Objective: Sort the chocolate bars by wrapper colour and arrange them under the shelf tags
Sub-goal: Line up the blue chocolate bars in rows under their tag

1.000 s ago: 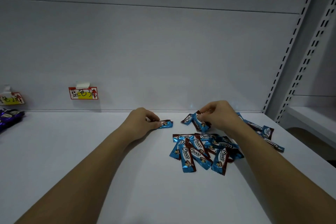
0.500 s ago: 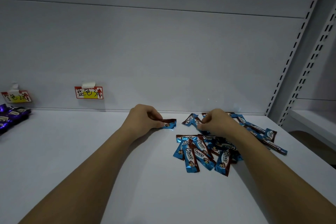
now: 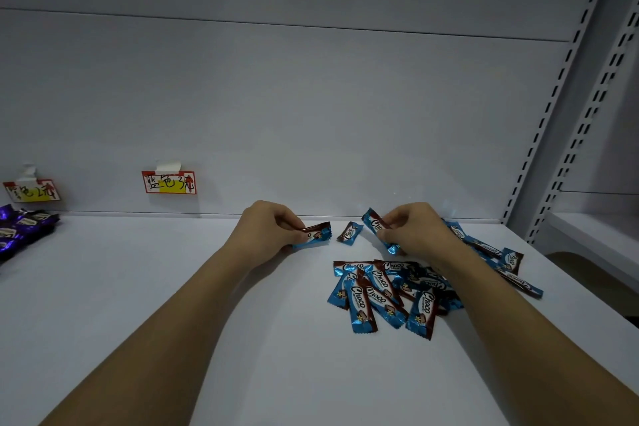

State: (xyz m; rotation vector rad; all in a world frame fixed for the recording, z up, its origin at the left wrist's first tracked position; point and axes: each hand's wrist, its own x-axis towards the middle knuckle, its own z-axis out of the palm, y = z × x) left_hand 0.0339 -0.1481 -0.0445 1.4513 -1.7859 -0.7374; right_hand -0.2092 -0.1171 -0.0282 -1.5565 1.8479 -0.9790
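We face a smooth white metal shelf (image 3: pixel 173 304) with a flat white back panel (image 3: pixel 311 107) and slotted uprights (image 3: pixel 553 114) on the right. Our left hand (image 3: pixel 268 232) pinches one crinkly blue-and-brown foil bar (image 3: pixel 313 236) by its near end, fingers curled round it, the bar low over the shelf. Our right hand (image 3: pixel 413 230) grips a second blue bar (image 3: pixel 379 230), tilted, thumb and fingers clamped on it. Between the two grips lies a loose small bar (image 3: pixel 350 233). Just below and right of the right hand sits the blue pile (image 3: pixel 383 294), overlapping flat rectangles. Far left of the left hand: purple bars (image 3: pixel 24 228) under one paper tag (image 3: pixel 31 190); another handwritten tag (image 3: pixel 169 182) nearer.
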